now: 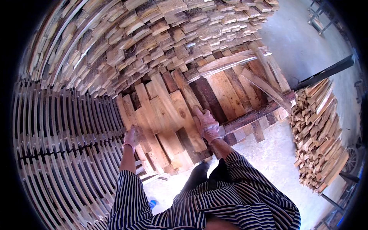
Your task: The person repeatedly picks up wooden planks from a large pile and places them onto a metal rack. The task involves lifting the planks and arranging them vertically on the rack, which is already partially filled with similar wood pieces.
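Flat wooden boards [161,113] lie side by side in a layer in front of me, their near ends uneven. My left hand [130,138], in a pale knitted glove, is closed at the left edge of this layer, against a board; its fingers show only in part. On the right side, my right hand [208,124], gloved the same way, grips the edge of a narrow board [188,94], thumb pointing away from me. Right of that hand, darker and lighter planks [222,94] lie in a wooden frame, whose near rail [255,115] is dark and rough.
Stacked boards [165,34] rise beyond the layer. On the left stand closely spaced slats [65,122] in rows. A pile of split wood sticks [320,134] sits at the right by a dark metal bar [326,71]. Pale floor [264,149] shows nearby.
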Demonstrator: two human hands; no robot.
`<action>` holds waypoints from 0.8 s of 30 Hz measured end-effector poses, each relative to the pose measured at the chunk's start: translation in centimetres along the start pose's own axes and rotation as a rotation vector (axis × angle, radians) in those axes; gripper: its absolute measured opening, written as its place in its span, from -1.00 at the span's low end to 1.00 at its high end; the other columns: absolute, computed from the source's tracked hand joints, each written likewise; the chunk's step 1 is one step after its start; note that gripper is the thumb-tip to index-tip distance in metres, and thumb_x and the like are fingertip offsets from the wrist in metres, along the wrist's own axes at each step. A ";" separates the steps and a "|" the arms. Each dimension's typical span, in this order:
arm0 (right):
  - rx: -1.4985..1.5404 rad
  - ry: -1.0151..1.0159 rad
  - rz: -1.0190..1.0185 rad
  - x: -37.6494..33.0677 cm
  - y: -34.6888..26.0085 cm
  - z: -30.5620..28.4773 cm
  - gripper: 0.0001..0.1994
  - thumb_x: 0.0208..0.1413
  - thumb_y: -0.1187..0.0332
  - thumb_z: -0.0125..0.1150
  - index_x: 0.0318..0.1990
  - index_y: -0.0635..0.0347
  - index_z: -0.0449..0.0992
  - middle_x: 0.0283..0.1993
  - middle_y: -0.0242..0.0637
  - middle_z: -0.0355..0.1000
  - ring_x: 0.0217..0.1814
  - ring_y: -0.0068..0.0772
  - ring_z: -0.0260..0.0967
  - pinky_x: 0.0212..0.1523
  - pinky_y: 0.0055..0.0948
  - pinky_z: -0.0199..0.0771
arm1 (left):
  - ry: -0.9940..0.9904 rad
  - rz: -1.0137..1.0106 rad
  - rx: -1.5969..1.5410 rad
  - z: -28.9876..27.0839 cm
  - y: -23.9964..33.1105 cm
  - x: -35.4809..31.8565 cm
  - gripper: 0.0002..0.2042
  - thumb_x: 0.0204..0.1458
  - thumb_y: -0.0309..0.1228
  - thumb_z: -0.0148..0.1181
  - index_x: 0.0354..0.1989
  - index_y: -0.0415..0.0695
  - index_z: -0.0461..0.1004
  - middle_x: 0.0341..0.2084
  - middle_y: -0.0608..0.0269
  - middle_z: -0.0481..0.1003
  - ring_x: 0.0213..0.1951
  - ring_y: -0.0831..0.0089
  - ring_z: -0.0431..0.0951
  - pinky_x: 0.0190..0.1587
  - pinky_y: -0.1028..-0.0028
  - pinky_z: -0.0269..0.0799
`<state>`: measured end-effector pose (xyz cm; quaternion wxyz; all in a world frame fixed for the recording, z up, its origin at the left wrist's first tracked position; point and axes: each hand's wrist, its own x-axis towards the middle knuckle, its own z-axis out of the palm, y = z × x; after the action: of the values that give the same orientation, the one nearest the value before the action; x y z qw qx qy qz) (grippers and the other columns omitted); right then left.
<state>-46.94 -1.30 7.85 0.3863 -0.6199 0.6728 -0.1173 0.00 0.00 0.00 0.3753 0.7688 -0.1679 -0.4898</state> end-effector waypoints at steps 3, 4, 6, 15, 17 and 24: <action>0.057 0.010 0.082 -0.1 -0.8 1.8 -0.52 0.33 0.26 -0.03 0.39 -0.32 0.29 0.18 0.11 0.37 0.14 0.27 0.48 0.04 0.11 0.54 | 0.067 -0.028 0.007 -0.2 -0.2 0.0 -0.52 0.25 0.00 0.21 0.11 -0.16 0.54 -0.25 0.23 0.61 -0.32 0.33 0.64 -0.33 0.25 0.61; 0.061 0.056 0.107 1.0 0.6 1.4 -0.52 0.33 0.26 -0.02 0.40 -0.33 0.28 0.17 0.11 0.38 0.13 0.28 0.48 0.04 0.11 0.54 | 0.059 -0.023 0.063 3.4 1.2 -0.1 -0.53 0.25 0.00 0.21 0.08 -0.16 0.55 -0.28 0.24 0.61 -0.34 0.33 0.63 -0.35 0.25 0.61; 0.125 0.147 0.077 1.9 2.1 1.6 -0.52 0.33 0.24 0.00 0.40 -0.33 0.30 0.10 0.11 0.40 0.06 0.23 0.50 0.00 0.07 0.54 | -0.034 -0.051 0.047 5.2 1.8 0.2 -0.56 0.30 -0.04 0.17 0.21 -0.03 0.46 -0.03 0.24 0.56 -0.09 0.19 0.58 -0.08 0.10 0.58; -0.059 0.174 -0.107 3.8 7.2 0.1 -0.36 0.28 0.12 0.12 0.50 -0.22 0.14 0.11 0.16 0.34 0.12 0.27 0.39 -0.01 0.11 0.49 | -0.270 -0.067 0.074 7.2 1.2 1.2 -0.35 0.33 0.11 0.02 0.42 -0.09 0.30 0.28 0.25 0.43 0.20 0.30 0.49 0.17 0.25 0.48; -0.210 0.385 -0.291 5.6 5.5 -2.8 -0.29 0.22 0.03 0.20 0.49 -0.07 0.16 0.30 0.21 0.22 0.25 0.32 0.28 0.10 0.15 0.45 | -0.148 -0.073 0.000 -0.7 0.5 1.2 -0.41 0.38 0.07 -0.03 0.39 -0.10 0.35 0.24 0.28 0.46 0.14 0.27 0.54 0.11 0.19 0.53; -0.808 0.349 0.034 9.0 25.2 -22.0 -0.41 0.21 0.17 0.10 0.44 -0.32 0.27 0.11 -0.04 0.42 0.17 0.00 0.42 0.03 -0.08 0.44 | -0.142 -0.030 0.018 3.9 1.0 1.0 -0.45 0.33 0.09 0.05 0.24 -0.12 0.47 0.00 0.23 0.58 -0.07 0.25 0.62 -0.04 0.23 0.59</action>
<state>-79.68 -11.54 3.26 -0.0048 -0.6810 0.7299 0.0586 -2.90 -2.89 -0.87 0.3483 0.7378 -0.1868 -0.5472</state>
